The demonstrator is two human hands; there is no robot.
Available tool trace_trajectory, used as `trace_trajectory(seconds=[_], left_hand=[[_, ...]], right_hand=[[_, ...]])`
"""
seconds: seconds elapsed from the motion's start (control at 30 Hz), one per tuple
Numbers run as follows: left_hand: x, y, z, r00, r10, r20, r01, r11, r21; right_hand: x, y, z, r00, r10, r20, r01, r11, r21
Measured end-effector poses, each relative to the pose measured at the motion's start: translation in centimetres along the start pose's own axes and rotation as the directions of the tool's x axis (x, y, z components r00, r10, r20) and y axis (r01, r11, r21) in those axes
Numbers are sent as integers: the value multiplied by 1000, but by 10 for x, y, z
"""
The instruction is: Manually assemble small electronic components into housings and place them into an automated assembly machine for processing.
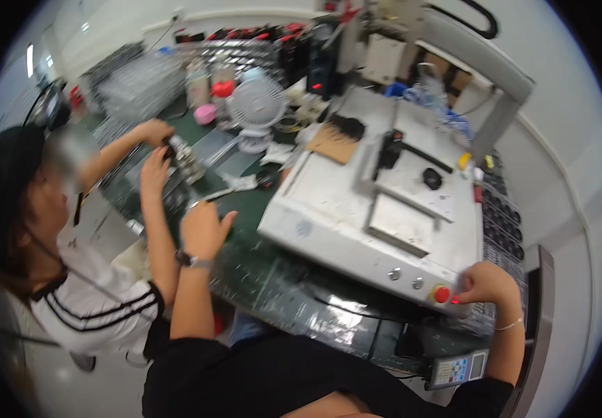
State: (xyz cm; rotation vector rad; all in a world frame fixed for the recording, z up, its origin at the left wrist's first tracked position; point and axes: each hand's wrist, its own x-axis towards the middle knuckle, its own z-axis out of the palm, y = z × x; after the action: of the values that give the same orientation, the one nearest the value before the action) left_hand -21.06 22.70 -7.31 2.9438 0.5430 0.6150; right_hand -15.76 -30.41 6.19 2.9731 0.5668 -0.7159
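One sideways slip could press the red button [441,293] at the front corner of the white machine [329,233]: my right hand [490,284] sits beside it; I can't tell whether it pinches anything. My left hand [207,228], thumb spread, is over the counter [237,272].

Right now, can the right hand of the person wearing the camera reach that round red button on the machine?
Yes, it looks like it: the right hand is close beside the red button on the machine's front, and nothing seems to block the way between them.
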Motion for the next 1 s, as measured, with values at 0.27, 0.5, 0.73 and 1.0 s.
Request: trace_trajectory(seconds=[0.27, 0.5, 0.73, 1.0], left_hand=[[56, 193, -117, 542, 665, -513, -827, 315, -466], [86, 320, 41, 356, 861, -364, -897, 206, -391], [93, 297, 27, 353, 902, -250, -871, 219, -439], [94, 299, 30, 352, 914, -202, -861, 231, -453]], right_hand=[[65, -55, -103, 917, -78, -390, 124, 988, 94], [224, 9, -24, 518, -29, -855, 223, 969, 102], [217, -13, -39, 508, -82, -857, 239, 970, 49], [212, -12, -39, 555, -67, -829, 292, 949, 119]])
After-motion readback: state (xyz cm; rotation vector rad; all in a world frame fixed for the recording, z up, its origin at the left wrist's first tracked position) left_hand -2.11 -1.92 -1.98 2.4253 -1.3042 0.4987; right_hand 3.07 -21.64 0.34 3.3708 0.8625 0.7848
